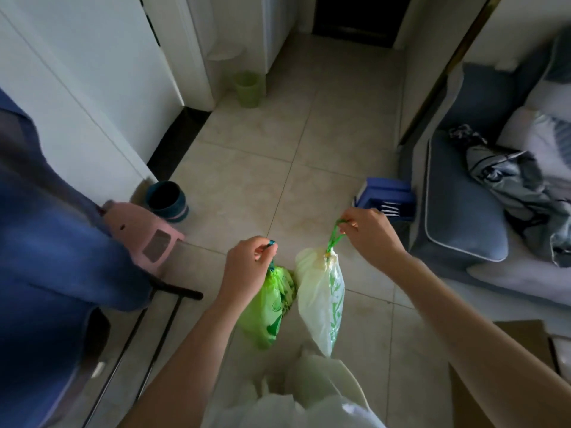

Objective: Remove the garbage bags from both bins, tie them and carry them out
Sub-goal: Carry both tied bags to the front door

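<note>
Two hands, two garbage bags, two bins, one each per side. Left hand (247, 267) — fingers curled, pinching a dark teal drawstring at the gathered neck of the green bag (268, 310), which hangs straight below the hand, clear of the floor as far as can be told. Right hand (367, 233) — fingers curled round a green drawstring loop (335, 236), from which the pale bag (321, 301) hangs below and slightly to the left of the hand; its neck is cinched shut, and green print runs down one side. The two bags hang side by side, their upper parts touching or nearly so; which of the two cannot be told. Both are held out in front of the body over the tiled floor (309, 156). Bins: one dark blue bin (168, 200) near the left wall beside a pink stool (145, 233), no bag visible in its mouth; one light green bin (247, 88) farther off, at the foot of a white door frame, its inside too dim to judge. Other items: one blue sofa (463, 211) at right with crumpled grey cloth (513, 183) on the seat; one blue box-like item (386, 196) on the floor against the sofa's end; one blue garment (46, 242) filling the left edge; a cardboard piece (519, 338) at lower right.
</note>
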